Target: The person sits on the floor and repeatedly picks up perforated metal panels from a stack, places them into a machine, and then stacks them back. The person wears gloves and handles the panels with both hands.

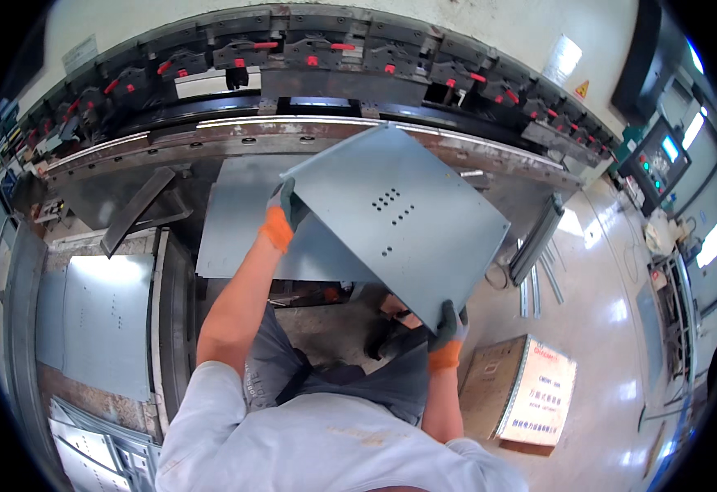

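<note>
A grey sheet-metal panel with small round holes is held up in front of me, turned at a slant. Its far left edge looks folded. My left hand, in a grey glove with an orange cuff, grips the left corner. At the near corner my right hand, gloved alike, is closed on the panel's edge. Both thumbs show at the rim, while the other fingers are partly hidden. Beneath the panel lie flat metal sheets on a support before the machine.
A press brake with red-handled clamps spans the far side. More sheets lie on a bench at left, with cut panels below. A cardboard box stands on the floor at right. Farther right is a control panel with lit buttons.
</note>
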Tool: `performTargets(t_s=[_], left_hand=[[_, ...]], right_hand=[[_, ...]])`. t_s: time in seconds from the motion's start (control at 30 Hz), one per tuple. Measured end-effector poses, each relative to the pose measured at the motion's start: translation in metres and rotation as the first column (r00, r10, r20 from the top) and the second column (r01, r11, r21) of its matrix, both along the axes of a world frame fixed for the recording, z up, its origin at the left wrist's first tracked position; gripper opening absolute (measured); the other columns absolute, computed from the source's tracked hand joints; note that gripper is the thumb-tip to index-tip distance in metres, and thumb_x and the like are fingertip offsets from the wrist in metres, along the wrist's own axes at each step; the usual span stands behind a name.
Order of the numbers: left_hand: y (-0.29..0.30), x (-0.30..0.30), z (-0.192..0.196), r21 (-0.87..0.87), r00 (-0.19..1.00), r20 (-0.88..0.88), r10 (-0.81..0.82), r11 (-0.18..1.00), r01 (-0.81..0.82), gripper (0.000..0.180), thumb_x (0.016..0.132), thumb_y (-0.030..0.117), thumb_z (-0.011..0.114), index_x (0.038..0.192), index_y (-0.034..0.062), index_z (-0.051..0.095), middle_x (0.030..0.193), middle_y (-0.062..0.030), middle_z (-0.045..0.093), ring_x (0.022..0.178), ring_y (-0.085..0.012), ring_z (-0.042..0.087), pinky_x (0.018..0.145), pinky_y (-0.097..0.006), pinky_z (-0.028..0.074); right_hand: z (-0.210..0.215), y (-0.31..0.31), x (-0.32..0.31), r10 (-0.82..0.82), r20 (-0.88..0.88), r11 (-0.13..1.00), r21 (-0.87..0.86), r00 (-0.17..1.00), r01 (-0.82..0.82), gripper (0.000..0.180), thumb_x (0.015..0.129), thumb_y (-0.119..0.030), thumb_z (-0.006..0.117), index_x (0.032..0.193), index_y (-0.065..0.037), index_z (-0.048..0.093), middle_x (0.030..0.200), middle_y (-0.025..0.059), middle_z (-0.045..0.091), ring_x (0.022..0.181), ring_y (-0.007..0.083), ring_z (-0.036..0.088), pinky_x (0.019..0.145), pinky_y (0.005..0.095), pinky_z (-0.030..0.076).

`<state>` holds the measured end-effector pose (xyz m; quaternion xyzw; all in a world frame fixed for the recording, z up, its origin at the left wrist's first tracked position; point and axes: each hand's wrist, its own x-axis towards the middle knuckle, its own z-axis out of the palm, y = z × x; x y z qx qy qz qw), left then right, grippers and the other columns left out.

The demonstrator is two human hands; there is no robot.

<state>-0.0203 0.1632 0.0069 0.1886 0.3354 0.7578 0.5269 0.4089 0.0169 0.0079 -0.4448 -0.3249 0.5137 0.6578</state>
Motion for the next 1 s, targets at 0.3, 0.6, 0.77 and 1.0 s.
performTargets(t_s=[0.3, 0.6, 0.77, 1.0], left_hand=[[-0.134, -0.043, -0.008, -0.246, 0.974, -0.023, 0.225, 0.943, -0.224, 0.051, 0.09, 0.059, 0.064, 0.12, 0.0186, 0.061, 0.107, -0.0059, 0.07, 0.094, -0.0214, 0.068, 0.078, -0.039, 0.059], [-0.143, -0.07, -0.011, -0.269, 0.943, -0.084, 0.321, 0.904, -0.332, 0.042, 0.1, 0.043, 0.058, 0.126, 0.0092, 0.058, 0.1, -0.0147, 0.07, 0.071, -0.028, 0.071, 0.064, -0.045, 0.062], [-0.132, -0.052, 0.012, -0.158, 0.946, -0.136, 0.293, 0.937, -0.312, 0.046, 0.103, 0.034, 0.056, 0.143, 0.0117, 0.053, 0.097, -0.0146, 0.071, 0.069, -0.0279, 0.072, 0.058, -0.04, 0.062], [-0.129, -0.052, 0.019, -0.171, 0.929, -0.221, 0.298, 0.926, -0.338, 0.045, 0.101, 0.034, 0.059, 0.141, 0.0144, 0.055, 0.095, -0.0131, 0.073, 0.067, -0.0256, 0.072, 0.056, -0.037, 0.061]], right_hand=[[0.003, 0.064, 0.034, -0.201, 0.845, 0.826, 0.418, 0.496, -0.378, 0.038, 0.093, -0.015, 0.062, 0.123, 0.007, 0.063, 0.115, 0.0143, 0.068, 0.1, 0.0217, 0.067, 0.082, 0.0322, 0.054], [0.024, 0.203, -0.02, 0.429, -0.006, 0.896, -0.121, 0.903, -0.427, 0.028, 0.095, -0.027, 0.066, 0.112, -0.004, 0.069, 0.088, 0.0057, 0.071, 0.068, 0.0162, 0.067, 0.056, 0.029, 0.053], [0.017, 0.237, -0.002, 0.482, -0.042, 0.876, 0.054, 0.875, -0.479, 0.035, 0.101, -0.039, 0.059, 0.119, -0.01, 0.068, 0.095, 0.0044, 0.071, 0.075, 0.0161, 0.069, 0.057, 0.0296, 0.054], [0.046, 0.24, -0.002, 0.549, -0.002, 0.835, 0.042, 0.836, -0.549, 0.036, 0.097, -0.011, 0.064, 0.132, -0.002, 0.062, 0.117, 0.0067, 0.069, 0.095, 0.0152, 0.068, 0.08, 0.0287, 0.057]])
